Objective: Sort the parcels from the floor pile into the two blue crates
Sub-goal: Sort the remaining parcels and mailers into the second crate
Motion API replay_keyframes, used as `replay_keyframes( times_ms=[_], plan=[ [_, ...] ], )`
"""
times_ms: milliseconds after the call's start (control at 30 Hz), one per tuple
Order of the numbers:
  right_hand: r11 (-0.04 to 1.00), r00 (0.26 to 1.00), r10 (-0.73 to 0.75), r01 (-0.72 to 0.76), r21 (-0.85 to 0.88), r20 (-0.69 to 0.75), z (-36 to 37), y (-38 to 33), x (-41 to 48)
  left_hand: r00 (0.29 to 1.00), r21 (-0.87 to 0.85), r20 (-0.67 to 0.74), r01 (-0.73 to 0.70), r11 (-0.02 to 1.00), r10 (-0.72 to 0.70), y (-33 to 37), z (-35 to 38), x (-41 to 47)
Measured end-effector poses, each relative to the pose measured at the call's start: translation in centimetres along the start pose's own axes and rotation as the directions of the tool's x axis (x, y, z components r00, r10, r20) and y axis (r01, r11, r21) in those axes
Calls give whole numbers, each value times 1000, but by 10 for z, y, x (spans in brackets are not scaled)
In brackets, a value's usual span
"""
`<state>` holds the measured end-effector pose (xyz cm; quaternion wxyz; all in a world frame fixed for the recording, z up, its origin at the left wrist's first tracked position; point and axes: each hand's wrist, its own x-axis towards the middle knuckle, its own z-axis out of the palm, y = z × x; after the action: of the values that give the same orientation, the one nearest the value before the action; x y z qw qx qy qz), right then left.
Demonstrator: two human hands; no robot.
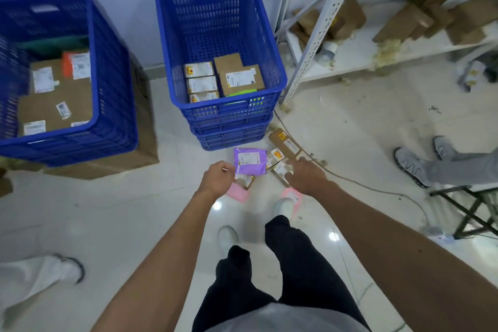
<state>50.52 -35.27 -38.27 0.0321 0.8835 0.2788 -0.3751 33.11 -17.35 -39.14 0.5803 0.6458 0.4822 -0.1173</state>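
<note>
Left hand [217,178] hovers just left of the purple parcel [249,160], fingers curled; grasp cannot be told. Right hand [304,176], just right of it, fingers spread wide.

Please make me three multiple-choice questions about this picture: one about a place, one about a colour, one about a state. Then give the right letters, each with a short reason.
1. Where does the purple parcel lie?
A. on the floor before the right crate
B. inside the left crate
C. on the white shelf

2. What colour are the two flat soft parcels at the near edge of the pile?
A. green
B. black
C. pink

3. How full is the right crate?
A. empty
B. parcels cover only its bottom
C. heaped to the rim

Answers:
1 A: it lies on the tiles just in front of that crate's stack.
2 C: both show pink beside the brown boxes.
3 B: a few boxes lie low inside, with the walls bare above them.
</note>
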Motion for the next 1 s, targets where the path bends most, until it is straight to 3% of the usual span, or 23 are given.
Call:
replay_keyframes(
  times_ms=[167, 333, 433, 533, 600, 733, 800, 867, 1000],
  plan=[
    [998, 991, -50, 56, -42, 123, 50, 19, 39, 995, -69, -6, 102, 992, -103, -49, 19, 19],
    [999, 986, -37, 32, 33, 164, 115, 45, 121, 983, -90, -18, 182, 979, -184, -106, 58, 84],
    [996, 981, -76, 82, -24, 179, 162, 62, 183, 981, 29, -32, 194, 981, -193, -136, 92, 150],
    [979, 964, -140, 169, -113, 225, 216, 80, 255, 984, 257, -54, 180, 949, -172, -167, 130, 230],
    [990, 965, -114, 131, -57, 236, 252, 87, 309, 984, 334, -98, 176, 926, -151, -189, 151, 287],
    [979, 986, 87, -112, 171, 144, 325, 94, 412, 972, 398, -224, 160, 903, -73, -234, 183, 391],
    [925, 977, 183, -210, 317, 113, 357, 95, 458, 958, 428, -285, 110, 897, 19, -252, 191, 434],
    [807, 953, 266, -302, 507, 145, 380, 96, 497, 949, 438, -308, 76, 896, 71, -265, 197, 472],
    [540, 926, 226, -376, 753, 301, 404, 97, 535, 963, 360, -265, 143, 922, -46, -278, 207, 522]
  ],
)
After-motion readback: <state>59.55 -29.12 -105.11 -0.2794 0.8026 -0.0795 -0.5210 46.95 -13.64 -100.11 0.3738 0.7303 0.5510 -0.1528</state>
